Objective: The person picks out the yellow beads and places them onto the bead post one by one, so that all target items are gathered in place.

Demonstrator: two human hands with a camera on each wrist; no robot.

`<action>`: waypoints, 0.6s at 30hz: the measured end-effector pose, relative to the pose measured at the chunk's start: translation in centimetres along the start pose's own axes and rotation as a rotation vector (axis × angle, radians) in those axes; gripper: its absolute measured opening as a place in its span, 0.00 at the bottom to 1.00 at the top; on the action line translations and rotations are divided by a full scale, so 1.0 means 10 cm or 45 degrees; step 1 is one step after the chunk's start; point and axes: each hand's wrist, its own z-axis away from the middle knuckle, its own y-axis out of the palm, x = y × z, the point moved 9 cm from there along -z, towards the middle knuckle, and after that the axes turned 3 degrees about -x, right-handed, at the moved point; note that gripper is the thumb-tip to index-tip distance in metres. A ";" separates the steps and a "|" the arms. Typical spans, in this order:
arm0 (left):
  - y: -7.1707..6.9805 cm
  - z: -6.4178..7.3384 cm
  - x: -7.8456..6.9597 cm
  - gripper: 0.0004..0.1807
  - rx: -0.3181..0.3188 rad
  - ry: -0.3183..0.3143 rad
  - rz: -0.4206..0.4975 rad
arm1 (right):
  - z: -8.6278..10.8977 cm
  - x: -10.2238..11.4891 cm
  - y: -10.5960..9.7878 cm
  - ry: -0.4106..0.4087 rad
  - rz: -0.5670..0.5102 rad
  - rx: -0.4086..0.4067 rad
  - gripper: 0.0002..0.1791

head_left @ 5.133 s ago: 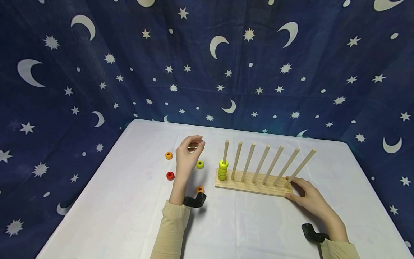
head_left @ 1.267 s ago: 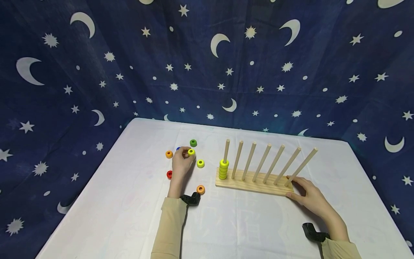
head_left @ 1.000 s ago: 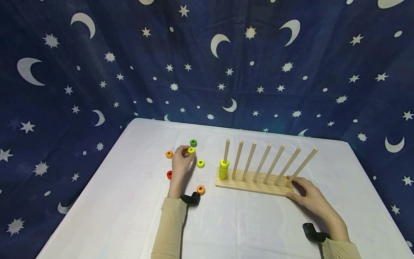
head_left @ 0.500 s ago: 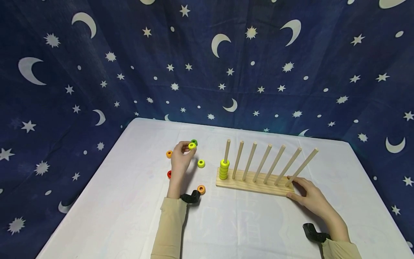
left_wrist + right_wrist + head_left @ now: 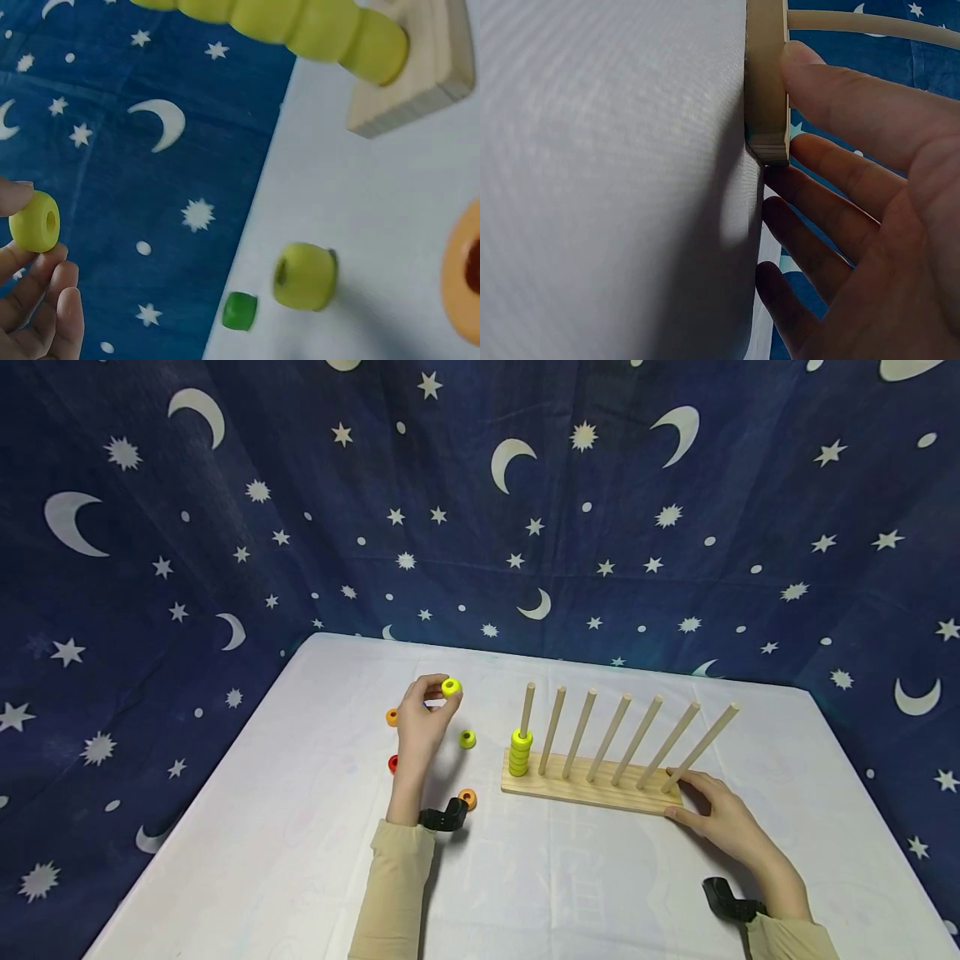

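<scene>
My left hand [image 5: 422, 718] pinches a yellow bead [image 5: 451, 687] between thumb and fingers, raised above the table, its hole showing in the left wrist view. To its right stands a wooden peg rack [image 5: 585, 787] with a row of upright pegs. Several yellow beads [image 5: 519, 755] are stacked on the leftmost peg; the other pegs are bare. At the rack's right end, my right hand [image 5: 716, 818] grips the base, thumb at the front edge and fingers behind. The right wrist view shows the thumb [image 5: 810, 71] against the base.
Loose beads lie around my left hand: yellow [image 5: 467, 739], orange [image 5: 392, 717], red [image 5: 393, 764], and another orange [image 5: 468, 798] beside the wrist camera. A blue bead [image 5: 427, 705] is mostly hidden by the hand. A green bead [image 5: 240, 311] shows in the left wrist view.
Over the last second my left hand has lifted the yellow bead upward and slightly right, now covering the green bead in the head view. My right hand and the rack have stayed put.
</scene>
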 end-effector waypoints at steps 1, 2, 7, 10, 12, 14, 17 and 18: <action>0.00 0.01 -0.04 0.17 -0.001 0.015 0.002 | 0.00 0.00 0.00 0.001 0.001 0.001 0.37; -0.01 0.02 -0.07 0.17 -0.001 0.027 0.006 | 0.00 0.00 0.00 0.001 0.002 0.001 0.37; -0.03 0.08 -0.26 0.17 -0.006 0.102 0.006 | 0.00 -0.01 0.00 -0.003 0.013 -0.005 0.37; -0.04 0.13 -0.36 0.18 -0.005 0.139 0.012 | 0.00 -0.01 0.00 -0.002 0.012 -0.004 0.37; -0.04 0.15 -0.43 0.18 0.000 0.155 0.014 | 0.00 -0.01 0.00 -0.005 0.012 -0.007 0.37; -0.05 0.18 -0.49 0.18 0.002 0.170 0.022 | 0.00 -0.01 0.00 -0.010 0.014 -0.011 0.37; -0.06 0.22 -0.58 0.18 0.004 0.201 0.042 | -0.01 -0.01 0.00 -0.015 0.016 -0.015 0.36; -0.06 0.24 -0.61 0.18 0.002 0.212 0.049 | -0.01 -0.01 0.00 -0.013 0.015 -0.014 0.36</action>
